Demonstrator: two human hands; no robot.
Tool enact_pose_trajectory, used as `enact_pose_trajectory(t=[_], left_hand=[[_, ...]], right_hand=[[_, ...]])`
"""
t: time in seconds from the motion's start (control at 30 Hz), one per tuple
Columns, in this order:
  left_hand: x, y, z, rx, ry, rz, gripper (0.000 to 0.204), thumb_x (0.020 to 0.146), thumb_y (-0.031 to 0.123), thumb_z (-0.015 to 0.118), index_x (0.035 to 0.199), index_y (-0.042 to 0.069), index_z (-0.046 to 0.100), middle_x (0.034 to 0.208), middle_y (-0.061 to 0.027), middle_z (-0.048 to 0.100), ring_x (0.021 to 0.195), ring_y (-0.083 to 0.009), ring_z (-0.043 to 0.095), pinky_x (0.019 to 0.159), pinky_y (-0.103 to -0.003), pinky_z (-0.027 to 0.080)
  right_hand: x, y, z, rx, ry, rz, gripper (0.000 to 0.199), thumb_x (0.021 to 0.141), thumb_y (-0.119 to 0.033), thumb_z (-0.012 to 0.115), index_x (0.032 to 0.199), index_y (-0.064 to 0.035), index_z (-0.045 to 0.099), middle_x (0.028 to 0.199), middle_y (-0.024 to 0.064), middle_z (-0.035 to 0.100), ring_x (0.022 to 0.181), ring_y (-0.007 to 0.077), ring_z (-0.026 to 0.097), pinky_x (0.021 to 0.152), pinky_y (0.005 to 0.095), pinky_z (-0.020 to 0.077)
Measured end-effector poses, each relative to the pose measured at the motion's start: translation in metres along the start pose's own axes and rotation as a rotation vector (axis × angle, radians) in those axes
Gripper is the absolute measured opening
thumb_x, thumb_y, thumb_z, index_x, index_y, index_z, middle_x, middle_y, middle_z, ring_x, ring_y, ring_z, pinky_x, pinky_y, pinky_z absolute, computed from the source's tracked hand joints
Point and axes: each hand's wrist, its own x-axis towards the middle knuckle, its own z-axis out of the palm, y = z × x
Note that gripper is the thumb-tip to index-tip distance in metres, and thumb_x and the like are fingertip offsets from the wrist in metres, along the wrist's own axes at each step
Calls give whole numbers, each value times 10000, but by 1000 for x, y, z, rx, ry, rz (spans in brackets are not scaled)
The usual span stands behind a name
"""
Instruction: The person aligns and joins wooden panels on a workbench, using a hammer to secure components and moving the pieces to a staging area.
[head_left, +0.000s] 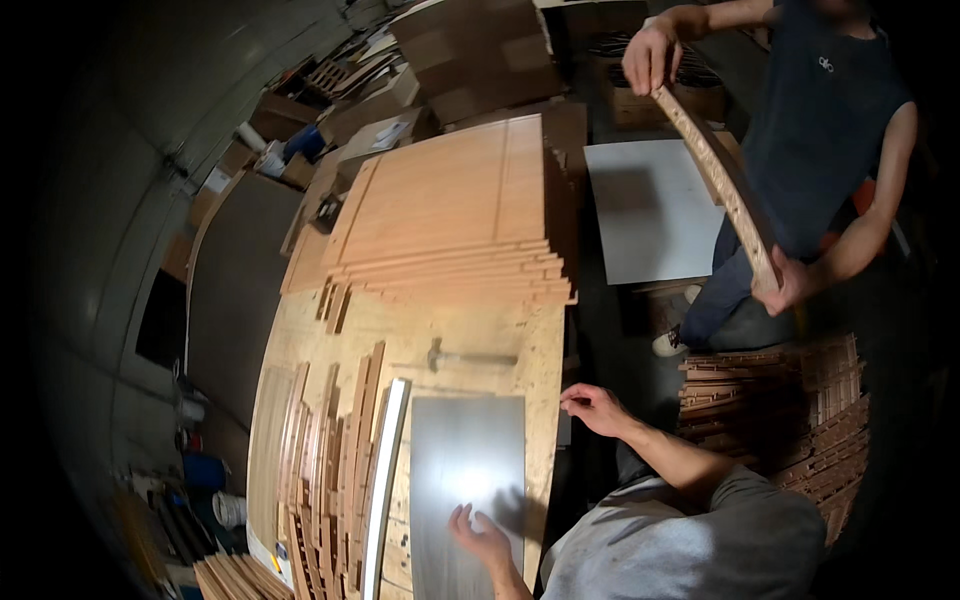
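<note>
A flat grey panel [467,440] with a bright reflection lies on the wooden work table [400,320]. Over its lower part is my left hand [484,540], empty, its fingers apart and loosely curved; I cannot tell whether it touches the surface. My right hand [594,408] is just off the table's right edge, fingers loosely bent and nothing visible in them. A hammer [470,357] rests beyond the panel. Along the panel's left side lies a long white strip [386,490], beside several narrow wood strips [330,450].
Large wooden panels [450,190] and a row of strips [460,270] cover the far table. At right a co-worker [820,130] holds a long board [715,170] in both hands, near a white sheet [645,210]. Stacked brown slats [790,420] stand right of me.
</note>
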Motion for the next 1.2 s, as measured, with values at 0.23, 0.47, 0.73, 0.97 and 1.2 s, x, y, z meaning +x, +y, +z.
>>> enact_pose_trajectory(t=[0.23, 0.47, 0.73, 0.97, 1.2], left_hand=[[139, 136, 138, -310, -102, 159, 196, 999, 118, 645, 1164, 14, 662, 1054, -77, 665, 944, -193, 612, 752, -308, 476], [267, 238, 216, -736, -308, -233, 550, 1048, 362, 584, 1487, 63, 443, 1409, -150, 532, 1197, -241, 567, 946, -398, 520], [399, 300, 266, -837, -193, -735, 836, 919, 503, 745, 1459, -21, 381, 1333, -168, 569, 976, -219, 645, 705, -367, 579], [424, 222, 325, -692, -76, -480, 548, 832, 374, 834, 967, -50, 514, 809, -103, 608, 664, -171, 570, 532, -360, 496], [386, 250, 300, -913, -87, -561, 671, 942, 149, 718, 1483, 85, 326, 989, -105, 618, 699, -184, 612, 490, -318, 529]], right_hand=[[93, -18, -74, 105, -90, 78, 208, 996, -135, 645, 1166, -23, 687, 1033, 61, 747, 938, 128, 702, 854, 289, 564], [142, -39, -154, 264, 77, 61, 197, 1017, -131, 637, 1167, -9, 675, 1017, 56, 732, 892, 109, 678, 838, 263, 557], [189, -113, -174, 314, 105, -86, 209, 1006, -141, 640, 1174, -18, 664, 1032, 36, 708, 919, 116, 660, 838, 263, 529], [256, -139, -137, 330, 239, -243, 395, 987, -204, 686, 1351, -81, 595, 1189, 42, 656, 1054, 125, 620, 804, 297, 528], [245, -212, -117, 18, 370, 5, 768, 885, -440, 741, 1500, -49, 499, 1403, 180, 556, 1208, 284, 568, 1051, 396, 457]])
